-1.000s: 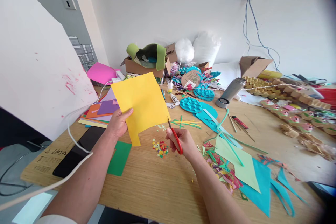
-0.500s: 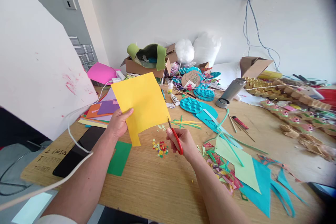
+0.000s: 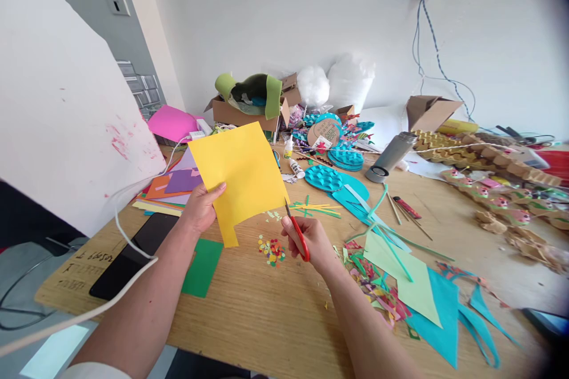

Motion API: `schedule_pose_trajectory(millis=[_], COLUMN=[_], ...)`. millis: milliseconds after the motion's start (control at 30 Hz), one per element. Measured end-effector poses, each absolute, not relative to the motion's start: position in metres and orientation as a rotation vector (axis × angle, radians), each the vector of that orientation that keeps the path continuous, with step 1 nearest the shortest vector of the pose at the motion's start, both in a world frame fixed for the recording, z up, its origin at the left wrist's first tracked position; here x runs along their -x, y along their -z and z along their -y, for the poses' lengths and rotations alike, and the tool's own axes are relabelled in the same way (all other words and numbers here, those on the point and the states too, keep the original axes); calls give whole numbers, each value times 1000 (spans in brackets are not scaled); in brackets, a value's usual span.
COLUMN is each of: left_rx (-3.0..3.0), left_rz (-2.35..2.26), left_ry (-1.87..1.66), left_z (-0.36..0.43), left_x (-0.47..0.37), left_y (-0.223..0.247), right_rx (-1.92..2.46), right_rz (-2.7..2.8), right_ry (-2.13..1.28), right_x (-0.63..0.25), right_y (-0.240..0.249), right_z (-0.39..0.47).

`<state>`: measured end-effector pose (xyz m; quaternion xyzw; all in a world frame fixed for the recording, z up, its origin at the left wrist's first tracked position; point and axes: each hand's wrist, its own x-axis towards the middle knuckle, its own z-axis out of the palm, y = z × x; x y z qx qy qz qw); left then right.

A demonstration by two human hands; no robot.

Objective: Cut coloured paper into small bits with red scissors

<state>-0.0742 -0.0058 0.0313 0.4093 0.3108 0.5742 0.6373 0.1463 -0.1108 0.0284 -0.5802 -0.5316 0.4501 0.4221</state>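
My left hand [image 3: 202,207] pinches a yellow sheet of paper [image 3: 242,174] near its lower left, thumb on the near face. The sheet is held up above the table, with a piece cut away along its bottom edge and a strip hanging at the left. In my right hand [image 3: 311,243] are red-handled scissors [image 3: 299,234], their blades at the sheet's lower right corner. Below the sheet lies a small heap of coloured paper dots [image 3: 271,250]. A green paper piece [image 3: 203,269] rests beside my left forearm.
Paper scraps [image 3: 377,287], a pale green sheet [image 3: 402,278] and a blue sheet [image 3: 444,314] lie at right. A grey thermos [image 3: 393,155] leans behind them. At left are a black phone [image 3: 128,254] and a white cable [image 3: 120,299]. Glue bottles [image 3: 296,169] sit farther back.
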Motion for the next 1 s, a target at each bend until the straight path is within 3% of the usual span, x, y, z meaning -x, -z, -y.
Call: schedule_pose_trajectory(millis=[1000], left_rx=[-944], left_rz=[-710], left_ry=[-1303], left_z=[6], left_x=[74], left_y=[-32], right_rx=[1462], right_rz=[1347], right_ry=[-1129], right_x=[-146], right_y=[-27], right_z=[111])
